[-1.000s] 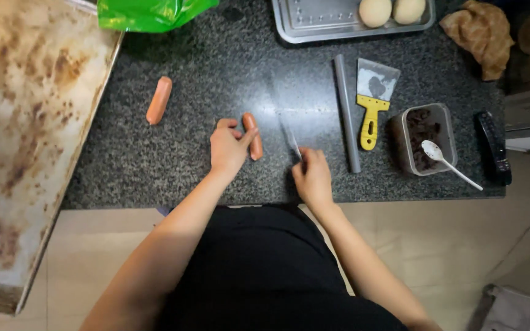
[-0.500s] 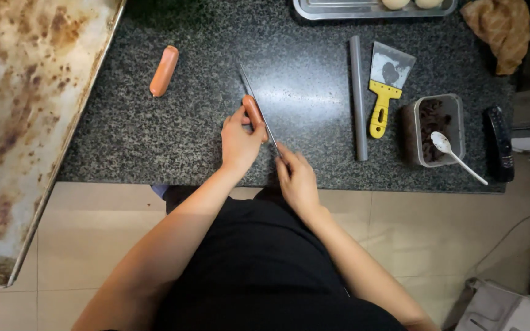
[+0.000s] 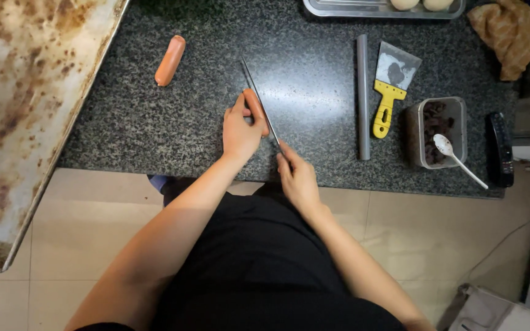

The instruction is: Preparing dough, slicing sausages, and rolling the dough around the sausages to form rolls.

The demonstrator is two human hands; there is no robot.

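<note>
Now the left hand [image 3: 240,130] pins 1 sausage [image 3: 256,111] to the dark speckled worktop [image 3: 154,129] at frame centre, fingers curled over it, thumb on the near side. 1 s ago that hand lay open and flat beside the sausage; 0.5 s ago it had closed on it. Right hand [image 3: 297,178] is wrapped shut on the handle of a long knife [image 3: 257,101]; blade runs up-left along the sausage, lengthwise, touching or just above it, cannot tell which. 1 s ago the knife stood apart from the sausage, so the blade has come into line: looks like a lengthwise cut being set up, no cut visible yet.

2nd sausage [image 3: 170,60] lies untouched at upper left, well apart. Right of centre: grey rod [image 3: 362,98], yellow-handled scraper [image 3: 387,92], tub with white spoon [image 3: 438,130]. Stained baking tray [image 3: 26,98] at far left.
</note>
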